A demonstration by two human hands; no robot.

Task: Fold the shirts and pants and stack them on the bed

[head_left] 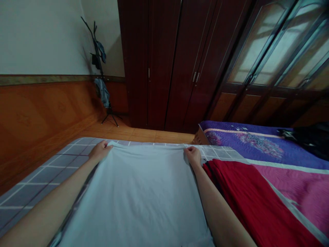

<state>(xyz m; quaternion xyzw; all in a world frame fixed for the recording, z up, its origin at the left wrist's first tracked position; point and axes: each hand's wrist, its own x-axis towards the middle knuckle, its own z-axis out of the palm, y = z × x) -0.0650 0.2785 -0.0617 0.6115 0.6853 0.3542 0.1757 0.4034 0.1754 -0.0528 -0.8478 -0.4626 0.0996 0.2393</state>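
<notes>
A pale, light-blue or white cloth garment (146,192) lies spread out in front of me, its far edge stretched between both hands. At its far left corner my left hand (99,151) is closed, pinching the fabric. My right hand (192,156) grips the far right corner in the same way, fingers pressed together. Dark patterned fabric shows along the left side under the garment. The near end of the garment runs out of view at the bottom, so its full shape cannot be seen.
Grey checked bedding (48,171) lies under the garment. Folded red cloth (246,195) rests to the right, beside a purple and pink bedcover (288,181) with a black item (311,139). Beyond stand a dark red wardrobe (164,68) and a coat stand (99,61).
</notes>
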